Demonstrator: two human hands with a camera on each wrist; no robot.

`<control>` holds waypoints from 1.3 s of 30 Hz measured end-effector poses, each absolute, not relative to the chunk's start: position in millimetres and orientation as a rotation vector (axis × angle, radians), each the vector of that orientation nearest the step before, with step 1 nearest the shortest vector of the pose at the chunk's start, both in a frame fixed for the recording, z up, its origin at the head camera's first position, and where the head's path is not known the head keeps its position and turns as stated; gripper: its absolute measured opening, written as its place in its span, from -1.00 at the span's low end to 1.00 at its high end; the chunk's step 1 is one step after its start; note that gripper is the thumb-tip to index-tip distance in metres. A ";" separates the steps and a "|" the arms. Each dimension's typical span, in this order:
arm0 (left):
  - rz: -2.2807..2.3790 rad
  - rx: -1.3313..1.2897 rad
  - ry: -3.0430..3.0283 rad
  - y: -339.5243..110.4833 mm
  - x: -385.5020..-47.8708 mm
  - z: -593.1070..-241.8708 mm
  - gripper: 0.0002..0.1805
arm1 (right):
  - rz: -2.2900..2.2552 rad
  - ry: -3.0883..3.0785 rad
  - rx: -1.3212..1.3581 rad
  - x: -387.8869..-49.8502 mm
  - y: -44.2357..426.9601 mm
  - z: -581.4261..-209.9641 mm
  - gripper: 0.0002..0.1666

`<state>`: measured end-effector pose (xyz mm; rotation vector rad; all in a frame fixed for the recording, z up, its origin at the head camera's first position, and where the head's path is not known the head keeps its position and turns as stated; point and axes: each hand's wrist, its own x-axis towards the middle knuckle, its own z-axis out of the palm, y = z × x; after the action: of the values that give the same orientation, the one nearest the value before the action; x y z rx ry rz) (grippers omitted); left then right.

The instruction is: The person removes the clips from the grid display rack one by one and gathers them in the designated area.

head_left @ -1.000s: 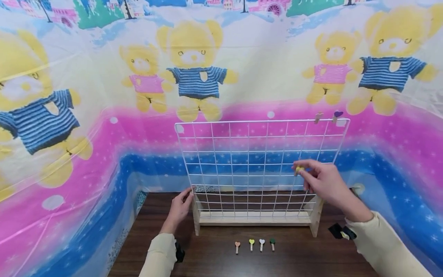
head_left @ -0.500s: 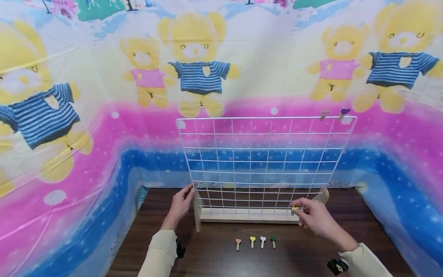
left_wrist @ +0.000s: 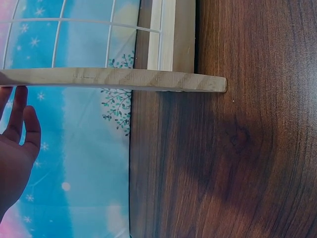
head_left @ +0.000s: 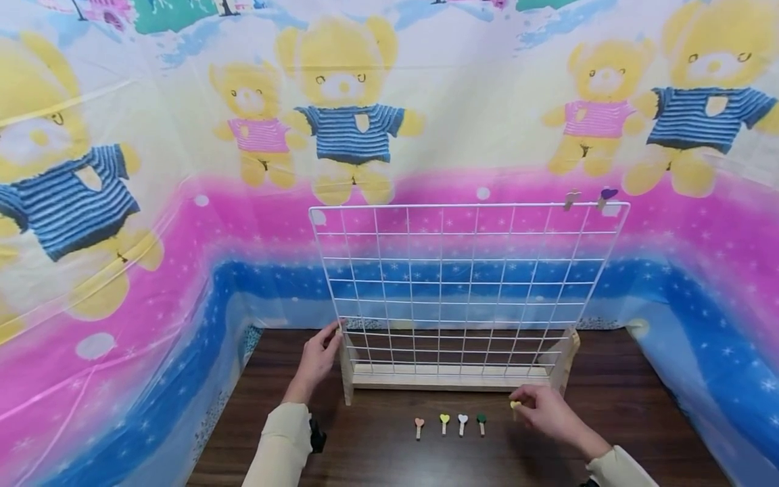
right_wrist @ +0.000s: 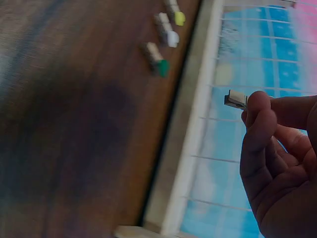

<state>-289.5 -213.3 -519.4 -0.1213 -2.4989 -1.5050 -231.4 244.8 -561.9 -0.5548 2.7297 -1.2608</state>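
My right hand (head_left: 550, 411) pinches a small clothespin with a yellow heart (head_left: 515, 406) just above the table, right of a row of heart clothespins: orange (head_left: 418, 427), yellow (head_left: 445, 423), white (head_left: 462, 423) and green (head_left: 482, 423). In the right wrist view the wooden end of the held clothespin (right_wrist: 236, 99) sticks out from the fingertips. My left hand (head_left: 316, 358) touches the wooden side post (head_left: 347, 372) of the white wire grid (head_left: 468, 281); its fingers are fairly straight against the post (left_wrist: 148, 79) in the left wrist view.
On the grid's top bar at the right sit a pale clothespin (head_left: 572, 197) and a purple heart clothespin (head_left: 606, 196). The grid stands in a wooden base (head_left: 450, 388) on the dark table (head_left: 377, 460). A printed bear cloth (head_left: 450, 135) hangs behind and at both sides.
My right hand has moved down from in front of the grid to near the table, still holding the yellow clothespin. The left hand stays at the post. The head view has shifted slightly.
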 end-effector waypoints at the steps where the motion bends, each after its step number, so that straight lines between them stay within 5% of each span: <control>1: -1.507 -0.118 -2.500 -213.2 -289.6 -519.1 -0.62 | -1.250 2.725 -0.552 -231.7 244.7 -567.9 -0.89; 39: -1.467 -0.162 -2.455 -212.9 -291.0 -521.4 -0.63 | -1.116 2.679 -0.569 -254.3 240.9 -639.9 -0.94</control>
<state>-291.0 -212.9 -521.4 -0.1618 -2.4554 -1.4669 -254.3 240.9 -639.9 -0.5694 2.6787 -1.1157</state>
